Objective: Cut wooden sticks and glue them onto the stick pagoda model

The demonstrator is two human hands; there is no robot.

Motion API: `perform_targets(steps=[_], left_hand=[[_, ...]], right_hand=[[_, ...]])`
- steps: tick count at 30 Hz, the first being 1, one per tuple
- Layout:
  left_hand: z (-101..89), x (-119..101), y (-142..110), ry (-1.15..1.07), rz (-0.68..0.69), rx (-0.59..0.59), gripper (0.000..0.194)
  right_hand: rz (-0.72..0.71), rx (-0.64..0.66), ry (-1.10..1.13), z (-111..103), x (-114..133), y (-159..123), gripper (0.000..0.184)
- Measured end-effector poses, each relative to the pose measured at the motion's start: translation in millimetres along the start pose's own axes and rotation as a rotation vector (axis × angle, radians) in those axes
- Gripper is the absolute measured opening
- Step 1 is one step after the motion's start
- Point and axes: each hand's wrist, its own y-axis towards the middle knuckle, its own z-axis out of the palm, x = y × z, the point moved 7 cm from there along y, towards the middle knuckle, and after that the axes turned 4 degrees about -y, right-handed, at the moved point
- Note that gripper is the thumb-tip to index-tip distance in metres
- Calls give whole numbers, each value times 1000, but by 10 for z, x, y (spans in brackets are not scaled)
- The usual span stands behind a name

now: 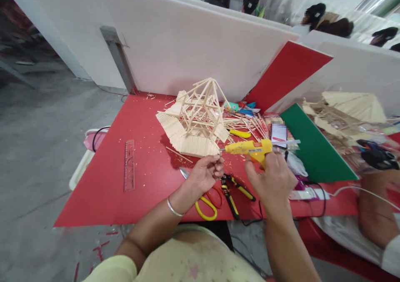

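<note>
My right hand point(273, 178) is wrapped round the handle of a yellow hot glue gun point(248, 148), with a glue stick poking out of its back. The gun's nozzle points left at the near right corner of a model built of thin wooden sticks point(200, 144). That model has an open pointed frame above flared, slatted panels. My left hand point(208, 171) is at the same corner, its thumb and fingers drawn together; whatever they pinch is too small to make out. Below it lie scissors point(208, 205) with red and yellow handles and black-and-yellow pliers point(231, 196).
A clear ruler point(128, 165) lies left on the red tabletop point(103, 182). Loose sticks point(250, 123), a yellow-handled cutter point(240, 133) and a phone point(279, 134) lie to the right. A green board point(318, 148) stands before a neighbour's stick model point(350, 111). A white partition point(187, 44) rises behind.
</note>
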Motion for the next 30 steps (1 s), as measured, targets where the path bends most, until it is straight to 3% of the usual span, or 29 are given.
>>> perform_targets(steps=[21,30], left_hand=[[-33,7,27,-6,-21,55,18],[-64,-20,50,-21,-8,54,15]], right_hand=[[-23,-41,-4,-59,-16,-52,25],[16,4,-13,-29,-17,-63,27]])
